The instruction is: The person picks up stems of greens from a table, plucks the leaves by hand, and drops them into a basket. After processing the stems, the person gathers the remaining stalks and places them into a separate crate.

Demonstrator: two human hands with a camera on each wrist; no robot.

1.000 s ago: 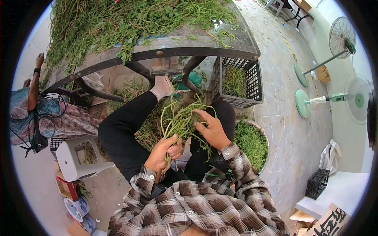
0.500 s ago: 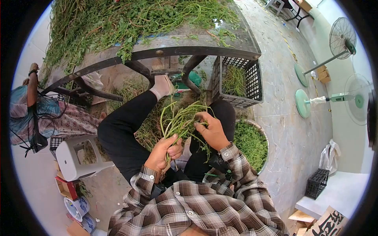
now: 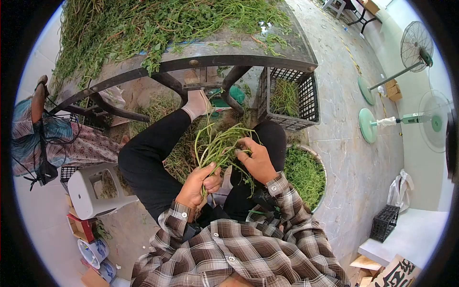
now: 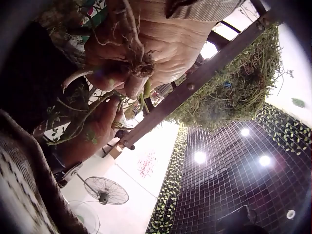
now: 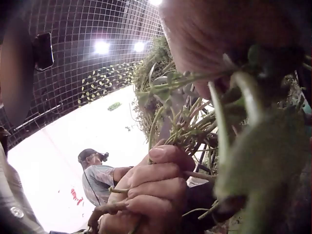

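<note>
My left hand point(image 3: 195, 187) grips a bunch of thin green plant stems point(image 3: 216, 149) low down, its fingers curled round them. In the left wrist view, brown roots point(image 4: 141, 68) stick out below that fist. My right hand point(image 3: 257, 160) is at the upper right of the bunch, fingers bent, with thumb and forefinger pinching some of the stems. Leafy sprigs hang beneath the right hand over the lap. Close to the camera in the right wrist view, a blurred green leaf point(image 5: 263, 161) covers part of the scene.
A table point(image 3: 205, 63) heaped with greens point(image 3: 191, 24) stands in front. Beneath its right end is a black crate point(image 3: 291, 122) holding stems. A round basket of leafy tips point(image 3: 304, 177) sits right of my knee. Left are a white stool point(image 3: 86, 196) and another person point(image 3: 57, 138).
My right hand's fingers have bent in closer on the stems, and the hand has shifted slightly. My left hand keeps its grip in place. The other person's arm at the left has moved a little.
</note>
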